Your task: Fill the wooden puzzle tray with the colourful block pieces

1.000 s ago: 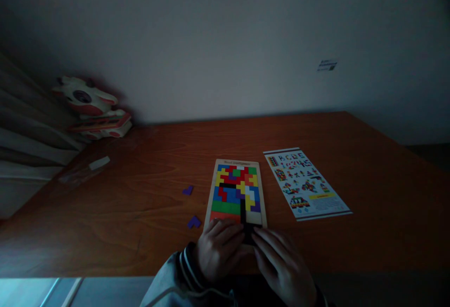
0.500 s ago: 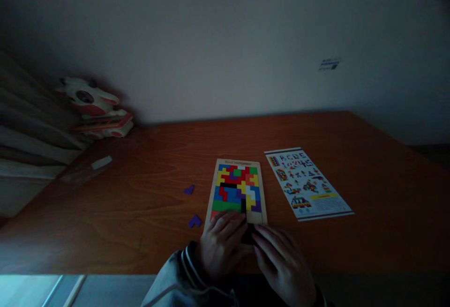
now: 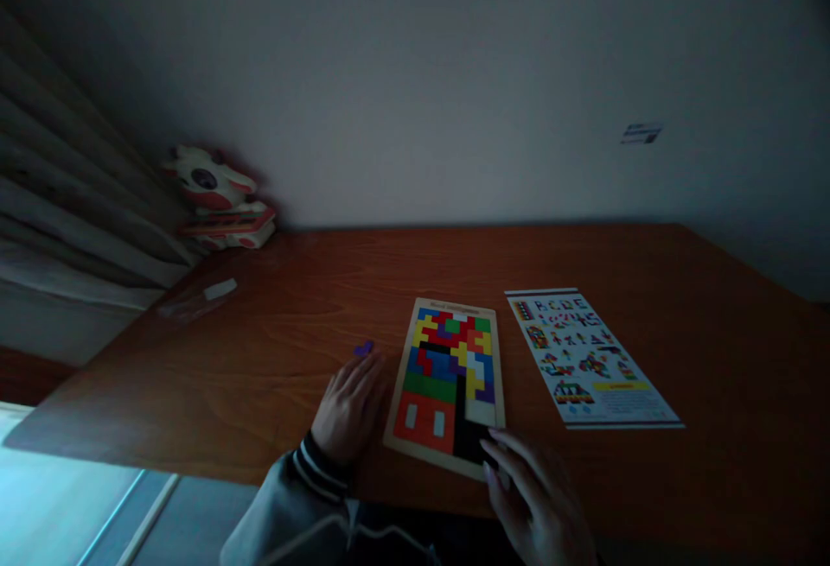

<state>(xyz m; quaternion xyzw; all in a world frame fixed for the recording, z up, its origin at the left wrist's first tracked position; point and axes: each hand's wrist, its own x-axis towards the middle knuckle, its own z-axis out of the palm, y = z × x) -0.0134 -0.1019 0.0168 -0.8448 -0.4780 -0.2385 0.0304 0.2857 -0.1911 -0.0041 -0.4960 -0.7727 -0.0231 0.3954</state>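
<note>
The wooden puzzle board (image 3: 395,430) lies on the table, filled with coloured block pieces in red, green, blue, yellow, white and black. My left hand (image 3: 348,408) rests left of the board, palm down, fingers stretched out. Just beyond its fingertips lies a purple puzzle piece (image 3: 364,348). The spot of the second purple piece is covered by this hand. At the board's near right corner is my right hand (image 3: 541,497), its fingers apart, fingertips at the edge of a black area (image 3: 468,438). I see nothing held in it.
A printed sheet of colourful patterns (image 3: 590,359) lies right of the board. At the back left stands a white and red animal-shaped toy (image 3: 224,199), with a small white strip (image 3: 220,289) in front of it. A curtain (image 3: 78,203) hangs on the left; a wall closes the back.
My left hand has moved off the board to the left, over the nearer purple piece. The right hand stays at the board's near right corner. The view has shifted left.
</note>
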